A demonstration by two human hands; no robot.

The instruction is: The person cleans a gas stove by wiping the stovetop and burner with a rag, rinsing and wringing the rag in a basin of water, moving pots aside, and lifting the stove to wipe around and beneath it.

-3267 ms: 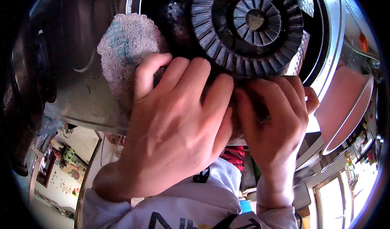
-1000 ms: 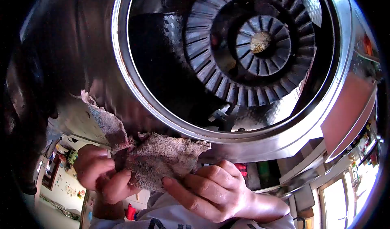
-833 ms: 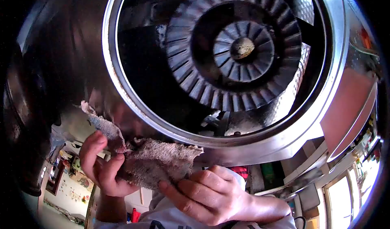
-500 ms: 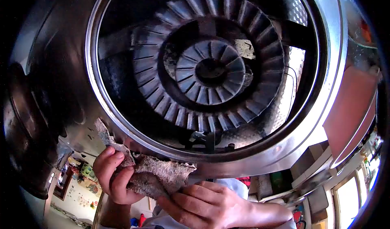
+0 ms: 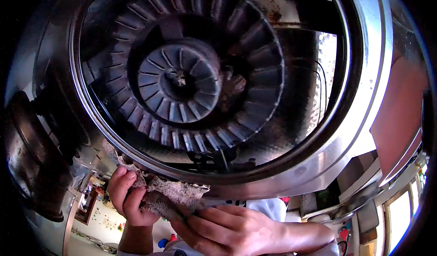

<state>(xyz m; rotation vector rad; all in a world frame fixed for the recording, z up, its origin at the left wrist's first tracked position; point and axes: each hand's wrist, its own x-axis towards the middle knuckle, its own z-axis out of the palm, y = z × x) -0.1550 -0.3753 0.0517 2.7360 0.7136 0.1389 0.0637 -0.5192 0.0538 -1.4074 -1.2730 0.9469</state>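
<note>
A grey-brown, fuzzy, worn cloth [image 5: 175, 191] is held between both hands, just below the round steel rim [image 5: 318, 142] of a gas stove. My left hand [image 5: 129, 194] is closed around its left part, and a strip of the cloth sticks up past the fingers toward the rim. Lower and to the right, my right hand [image 5: 232, 228] grips the cloth's bottom edge with bent fingers. Inside the rim sits a finned outer burner ring [image 5: 261, 69] with a smaller slotted burner [image 5: 152, 83] within it.
At the left is a dark, rounded metal part [image 5: 34, 160]. A reddish panel [image 5: 400, 110] stands at the right. Behind my right arm are shelf-like boxes and a bright window [image 5: 400, 222]. A dark bracket [image 5: 223, 158] sits inside the lower rim.
The view has shifted, so the burner rings now appear farther left and larger. Both hands keep their hold on the cloth, with little change in their pose.
</note>
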